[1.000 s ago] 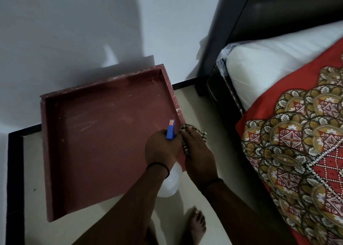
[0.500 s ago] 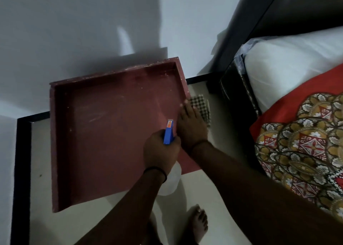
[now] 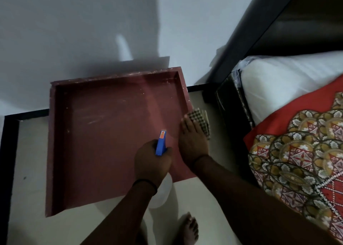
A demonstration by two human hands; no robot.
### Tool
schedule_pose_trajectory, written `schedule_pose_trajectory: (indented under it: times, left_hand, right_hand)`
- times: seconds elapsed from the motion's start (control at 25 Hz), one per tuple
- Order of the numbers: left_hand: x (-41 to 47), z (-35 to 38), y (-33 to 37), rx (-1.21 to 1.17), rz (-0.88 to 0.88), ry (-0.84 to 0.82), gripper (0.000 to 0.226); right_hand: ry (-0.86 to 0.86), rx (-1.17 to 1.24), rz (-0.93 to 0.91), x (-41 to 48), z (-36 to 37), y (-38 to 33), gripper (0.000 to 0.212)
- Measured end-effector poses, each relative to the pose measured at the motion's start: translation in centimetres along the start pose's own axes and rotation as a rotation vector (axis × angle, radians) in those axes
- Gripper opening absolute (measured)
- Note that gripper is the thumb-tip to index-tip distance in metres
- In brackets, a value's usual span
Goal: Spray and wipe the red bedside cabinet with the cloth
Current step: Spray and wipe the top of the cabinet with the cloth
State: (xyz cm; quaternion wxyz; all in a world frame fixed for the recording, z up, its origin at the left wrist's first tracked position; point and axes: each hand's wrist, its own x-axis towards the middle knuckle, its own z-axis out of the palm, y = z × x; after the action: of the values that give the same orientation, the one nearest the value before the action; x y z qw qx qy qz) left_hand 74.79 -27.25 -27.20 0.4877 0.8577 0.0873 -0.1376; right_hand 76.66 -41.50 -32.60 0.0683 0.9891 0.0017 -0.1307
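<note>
The red bedside cabinet [image 3: 104, 137] stands against the wall, its top a shallow tray with raised rims. My left hand [image 3: 151, 164] grips a spray bottle [image 3: 161, 142] with a blue head; its pale body hangs below my wrist. The nozzle points over the cabinet's top. My right hand [image 3: 193, 140] lies flat, fingers straight, pressing a checked cloth [image 3: 199, 120] against the cabinet's right rim. Most of the cloth sticks out past my fingertips, over the rim's outer side.
A bed with a white mattress [image 3: 285, 81] and a red patterned cover [image 3: 304, 152] lies close on the right, its dark headboard [image 3: 259, 22] behind. A narrow strip of pale floor [image 3: 206, 192] separates cabinet and bed. My bare foot [image 3: 188, 228] stands below.
My right hand slid the cloth away from me along the cabinet's right rim, from beside the spray bottle toward the wall. My left hand kept the bottle in about the same place.
</note>
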Motion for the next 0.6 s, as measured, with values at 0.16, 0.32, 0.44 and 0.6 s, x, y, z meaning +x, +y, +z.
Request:
schedule_pose_trajectory:
  times: [0.16,0.32,0.44,0.6]
  left_hand:
    - [0.1,0.1,-0.8,-0.034,-0.007,-0.026,0.035]
    - [-0.1,-0.3,0.0,-0.042,0.038,-0.027,0.034]
    - [0.0,-0.1,1.0,-0.045,0.056,-0.038,0.039]
    - [0.3,0.7,0.6,-0.042,0.078,-0.042,0.043]
  right_hand:
    - [0.044,-0.048,0.096,2.2,0.7,-0.1,0.055]
    - [-0.061,0.025,0.049,-4.8,1.5,-0.9,0.057]
    - [-0.032,0.065,0.069,-3.2,1.0,-0.4,0.054]
    - [0.010,0.118,0.087,2.9,-0.1,-0.1,0.049]
